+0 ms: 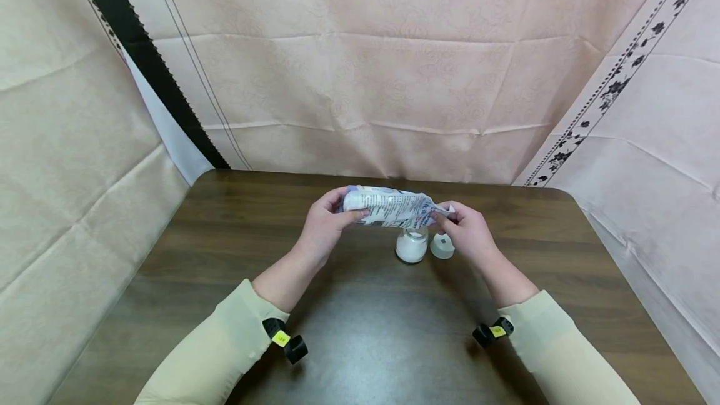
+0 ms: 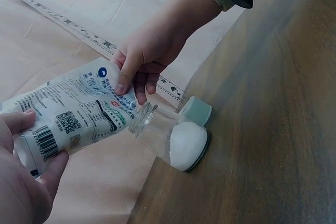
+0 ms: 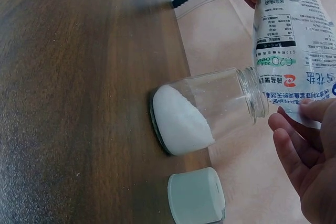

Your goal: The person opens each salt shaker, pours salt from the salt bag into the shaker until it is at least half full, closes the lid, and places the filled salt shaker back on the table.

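Observation:
A printed plastic bag of salt (image 1: 394, 207) is held nearly level above the table, tilted toward the right. My left hand (image 1: 325, 222) grips its left end, thumb on the front. At the other end, my right hand (image 1: 468, 231) pinches the corner between thumb and fingers. Right below that end stands an open glass jar (image 3: 223, 95), upright on the table, partly filled with sloping white salt (image 3: 181, 121). In the right wrist view the bag's end lies against or just over the jar's mouth; contact is unclear. A pale green lid (image 3: 195, 196) sits beside the jar.
The brown wooden table (image 1: 360, 317) has rounded far corners. Pale patterned cloth (image 1: 365, 80) hangs behind it and on both sides. Fine white grains are scattered on the tabletop in the left wrist view.

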{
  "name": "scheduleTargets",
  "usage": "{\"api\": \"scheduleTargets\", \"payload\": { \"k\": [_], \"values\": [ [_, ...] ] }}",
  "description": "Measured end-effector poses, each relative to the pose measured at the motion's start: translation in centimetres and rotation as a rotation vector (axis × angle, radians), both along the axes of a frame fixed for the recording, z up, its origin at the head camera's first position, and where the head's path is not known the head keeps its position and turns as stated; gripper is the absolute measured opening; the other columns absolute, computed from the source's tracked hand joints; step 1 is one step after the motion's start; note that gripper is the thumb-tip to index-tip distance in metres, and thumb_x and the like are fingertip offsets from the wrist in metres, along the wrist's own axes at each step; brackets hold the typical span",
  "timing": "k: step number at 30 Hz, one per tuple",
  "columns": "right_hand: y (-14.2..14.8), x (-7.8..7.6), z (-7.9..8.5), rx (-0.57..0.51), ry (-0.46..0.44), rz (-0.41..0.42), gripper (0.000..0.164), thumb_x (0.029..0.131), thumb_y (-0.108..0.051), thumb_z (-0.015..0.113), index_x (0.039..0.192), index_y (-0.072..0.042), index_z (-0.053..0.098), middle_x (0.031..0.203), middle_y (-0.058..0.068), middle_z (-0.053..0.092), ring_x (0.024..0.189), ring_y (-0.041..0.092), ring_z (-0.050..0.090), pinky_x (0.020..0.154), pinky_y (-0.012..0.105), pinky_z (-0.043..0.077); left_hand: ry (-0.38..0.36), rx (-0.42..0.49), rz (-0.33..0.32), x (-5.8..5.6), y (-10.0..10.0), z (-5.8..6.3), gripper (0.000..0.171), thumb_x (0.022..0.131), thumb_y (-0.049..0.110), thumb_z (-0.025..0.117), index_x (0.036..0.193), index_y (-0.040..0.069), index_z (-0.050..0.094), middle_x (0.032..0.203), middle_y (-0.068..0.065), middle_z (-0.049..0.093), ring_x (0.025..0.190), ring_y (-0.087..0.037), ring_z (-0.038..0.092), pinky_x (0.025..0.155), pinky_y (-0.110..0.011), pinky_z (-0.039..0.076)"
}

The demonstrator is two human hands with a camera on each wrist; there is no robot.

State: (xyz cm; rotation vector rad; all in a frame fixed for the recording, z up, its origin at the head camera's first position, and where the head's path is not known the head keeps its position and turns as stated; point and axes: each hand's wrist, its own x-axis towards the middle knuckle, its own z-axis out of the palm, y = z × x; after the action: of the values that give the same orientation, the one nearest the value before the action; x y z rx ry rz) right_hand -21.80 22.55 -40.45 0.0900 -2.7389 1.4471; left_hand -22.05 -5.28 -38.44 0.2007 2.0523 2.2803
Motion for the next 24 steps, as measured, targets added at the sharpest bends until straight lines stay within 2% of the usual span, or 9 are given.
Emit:
{"api": "scheduleTargets", "payload": {
  "k": [5,10,15,21,24],
  "values": [
    [0.1,0.0,-0.2,0.001,-0.006,-0.002,0.022,0.087,-0.038,0.062,0.099,-0.020,0.064,0.088,0.003,0.068,0.083,0.029,0.061,0.067,0.034,0.047,0.007,-0.009,0.004,0.0,0.1,-0.1,0.047,0.072,0.015,0.079,0.115,0.013,0.061,0.113,-0.007,0.059,0.101,-0.024,0.056,0.087,-0.048,0.047],
    [0.1,-0.1,-0.2,0.000,-0.020,-0.004,0.021,0.088,-0.038,0.061,0.099,-0.021,0.064,0.090,0.002,0.067,0.082,0.026,0.061,0.068,0.034,0.047,0.012,-0.027,0.007,0.0,0.1,-0.1,0.046,0.072,0.016,0.079,0.114,0.015,0.061,0.113,-0.006,0.059,0.101,-0.023,0.057,0.083,-0.043,0.050],
    [0.1,-0.2,-0.3,0.002,-0.027,-0.008,0.022,0.087,-0.039,0.061,0.099,-0.021,0.064,0.090,0.002,0.068,0.081,0.023,0.061,0.068,0.034,0.047,0.003,-0.037,-0.006,0.0,0.1,0.1,0.046,0.073,0.015,0.079,0.115,0.015,0.060,0.114,-0.005,0.058,0.103,-0.023,0.056,0.085,-0.044,0.049],
    [0.2,-0.3,-0.6,-0.009,-0.025,-0.013,0.022,0.087,-0.039,0.061,0.099,-0.021,0.064,0.089,0.002,0.068,0.081,0.023,0.062,0.068,0.035,0.048,-0.020,-0.035,-0.022,0.5,0.1,1.2,0.046,0.075,0.011,0.077,0.117,0.012,0.060,0.116,-0.007,0.058,0.103,-0.023,0.055,0.086,-0.043,0.049],
    [0.1,-0.3,-0.7,-0.014,-0.021,-0.015,0.022,0.087,-0.038,0.061,0.099,-0.020,0.064,0.089,0.002,0.068,0.081,0.025,0.062,0.067,0.036,0.049,-0.003,-0.035,-0.027,1.0,0.1,1.9,0.046,0.075,0.008,0.076,0.117,0.009,0.059,0.116,-0.010,0.058,0.102,-0.024,0.055,0.083,-0.040,0.050]
  ]
}}
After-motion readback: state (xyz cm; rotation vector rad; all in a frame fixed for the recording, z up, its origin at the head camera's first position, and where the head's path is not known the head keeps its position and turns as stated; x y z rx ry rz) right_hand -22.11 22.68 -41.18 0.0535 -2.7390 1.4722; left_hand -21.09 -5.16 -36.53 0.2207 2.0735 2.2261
